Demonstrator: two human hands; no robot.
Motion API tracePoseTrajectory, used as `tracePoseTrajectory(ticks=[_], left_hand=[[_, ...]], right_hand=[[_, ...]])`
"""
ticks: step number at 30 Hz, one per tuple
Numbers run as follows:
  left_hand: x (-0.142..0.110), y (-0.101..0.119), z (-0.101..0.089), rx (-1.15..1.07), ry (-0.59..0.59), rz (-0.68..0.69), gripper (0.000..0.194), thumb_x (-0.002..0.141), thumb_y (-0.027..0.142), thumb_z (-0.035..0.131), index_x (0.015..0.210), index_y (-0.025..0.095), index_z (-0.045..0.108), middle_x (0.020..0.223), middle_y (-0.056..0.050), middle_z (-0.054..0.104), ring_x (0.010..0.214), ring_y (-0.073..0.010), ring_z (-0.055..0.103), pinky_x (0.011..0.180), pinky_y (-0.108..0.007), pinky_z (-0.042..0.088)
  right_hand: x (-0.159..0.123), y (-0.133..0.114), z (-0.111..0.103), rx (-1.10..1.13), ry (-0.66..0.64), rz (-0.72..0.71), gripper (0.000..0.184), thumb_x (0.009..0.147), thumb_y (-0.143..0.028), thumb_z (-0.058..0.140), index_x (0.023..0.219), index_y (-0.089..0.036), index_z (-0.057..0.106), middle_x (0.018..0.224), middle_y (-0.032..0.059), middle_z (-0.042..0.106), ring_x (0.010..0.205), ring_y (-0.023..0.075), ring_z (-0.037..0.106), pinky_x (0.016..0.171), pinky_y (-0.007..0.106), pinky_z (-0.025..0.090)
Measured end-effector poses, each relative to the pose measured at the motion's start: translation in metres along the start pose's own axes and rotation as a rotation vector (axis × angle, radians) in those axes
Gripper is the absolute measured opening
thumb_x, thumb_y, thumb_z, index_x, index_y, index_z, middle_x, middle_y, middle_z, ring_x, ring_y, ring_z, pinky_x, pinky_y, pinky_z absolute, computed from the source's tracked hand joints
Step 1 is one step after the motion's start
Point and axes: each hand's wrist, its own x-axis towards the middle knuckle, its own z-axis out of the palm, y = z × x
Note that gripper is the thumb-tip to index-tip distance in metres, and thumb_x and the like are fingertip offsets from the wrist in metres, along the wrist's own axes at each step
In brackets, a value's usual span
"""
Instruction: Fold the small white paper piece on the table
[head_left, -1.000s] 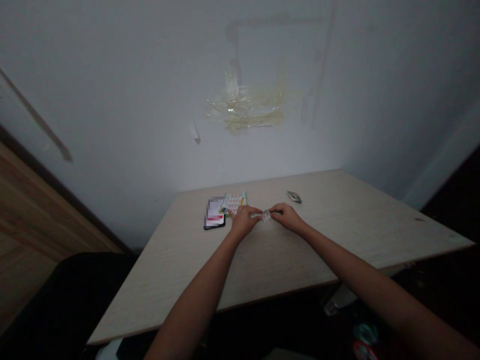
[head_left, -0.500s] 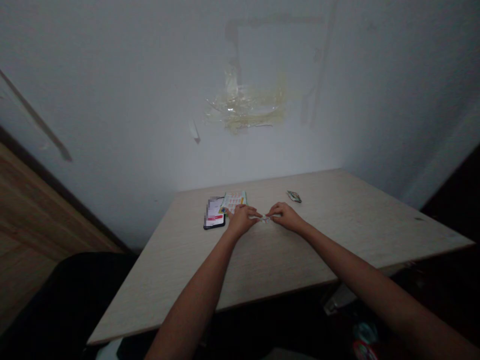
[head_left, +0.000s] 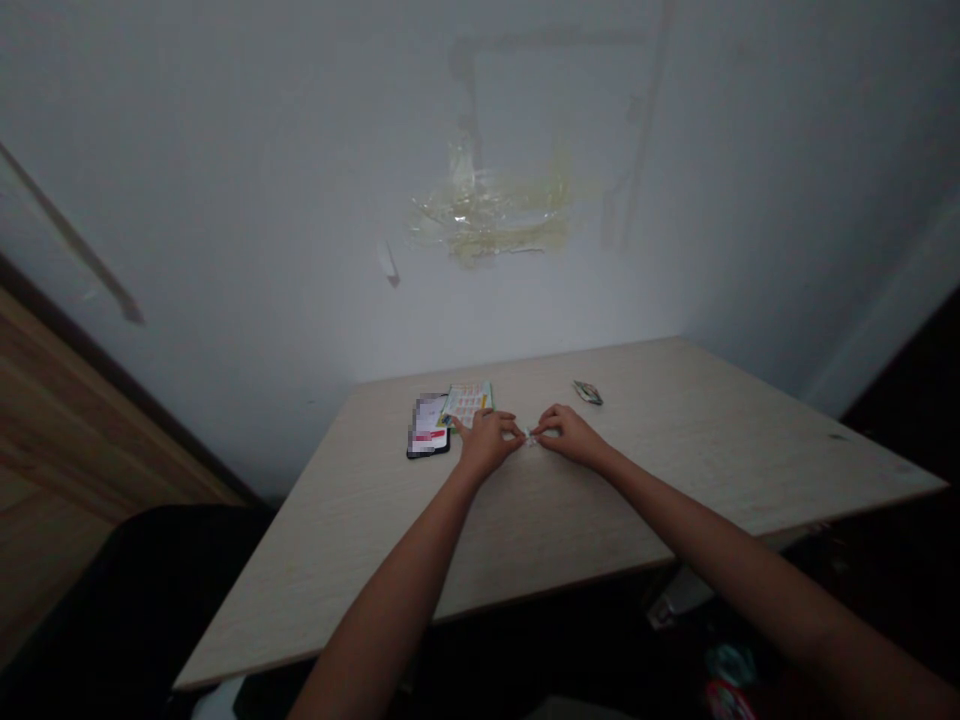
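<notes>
Work in hand, as I read it: fine two-handed fiddling w/ one small whitish piece (head_left: 529, 438), held low at the table (head_left: 480, 535), btwn L hand (head_left: 486, 441) & R hand (head_left: 569, 435). Too small & dim to ID; can't tell its shape, or if it touches the wood-look surface below.

L thumb & index are drawn together, apparently clamped on the piece's left side; the other fingers sit looser behind. R thumb & index mirror that, tips nipping the right side w/ a bit of space behind them. Exact contact pts too small to see, so the double pinch is my best reading.

Nearby: phone-like device (head_left: 429, 441) w/ dark edge, screen partly pixelated, lies left of L hand; printed sheet (head_left: 466, 399) is just right of & partly over it, by the L thumb & knuckles, contact unclear. Small colourful packet (head_left: 588, 392) lies farther back, beyond R hand & apart from it.

Next move, IMO, calls for even, light pinches & small opposed finger motions, not arm swings; w/ a piece this tiny, a slip on either side is prob. the main risk.
</notes>
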Motion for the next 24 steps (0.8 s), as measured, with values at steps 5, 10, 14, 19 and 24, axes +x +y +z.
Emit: tracePoseTrajectory(ticks=[5,10,14,19,24], left_hand=[[-0.0037,0.0030,-0.0004,0.026,0.034,0.034,0.014,0.084,0.038,0.071,0.097,0.039,0.075,0.129,0.003,0.068,0.135,-0.0354,0.041,0.105,-0.082,-0.009],[-0.0055,0.0041,-0.0032,0.109,0.028,0.033,0.017,0.086,0.043,0.068,0.100,0.038,0.076,0.132,0.002,0.066,0.134,-0.0341,0.042,0.107,-0.081,-0.005],[-0.0061,0.0014,-0.0019,0.152,0.026,0.056,0.016,0.089,0.046,0.064,0.097,0.040,0.077,0.133,0.003,0.065,0.134,-0.0338,0.042,0.106,-0.083,-0.004],[-0.0087,0.0034,-0.0034,0.203,0.004,0.113,0.020,0.092,0.048,0.059,0.096,0.042,0.078,0.136,0.005,0.064,0.137,-0.0346,0.039,0.105,-0.083,-0.007],[-0.0059,0.0067,-0.0074,0.254,-0.016,0.165,0.025,0.095,0.047,0.054,0.095,0.038,0.078,0.136,0.004,0.063,0.139,-0.0330,0.038,0.107,-0.079,-0.012]], right_hand=[[0.0000,-0.0031,0.0000,-0.011,0.007,0.020,0.017,0.077,-0.023,0.074,0.093,-0.024,0.079,0.098,0.0069,0.066,0.100,0.0236,0.060,0.097,0.039,0.045],[-0.0004,-0.0031,-0.0009,-0.018,0.020,0.014,0.022,0.077,-0.024,0.075,0.099,-0.021,0.077,0.100,0.0076,0.067,0.100,0.0234,0.060,0.096,0.038,0.045],[-0.0015,-0.0023,-0.0002,-0.028,0.028,0.002,0.018,0.078,-0.023,0.074,0.096,-0.021,0.078,0.098,0.0077,0.067,0.099,0.0230,0.060,0.095,0.038,0.046],[-0.0015,-0.0008,0.0018,-0.040,0.026,-0.008,0.011,0.082,-0.025,0.072,0.089,-0.021,0.079,0.096,0.0075,0.066,0.097,0.0220,0.060,0.093,0.037,0.046],[-0.0005,0.0022,0.0036,-0.032,0.029,-0.007,0.010,0.083,-0.026,0.071,0.085,-0.021,0.079,0.095,0.0069,0.064,0.096,0.0215,0.059,0.092,0.036,0.046]])
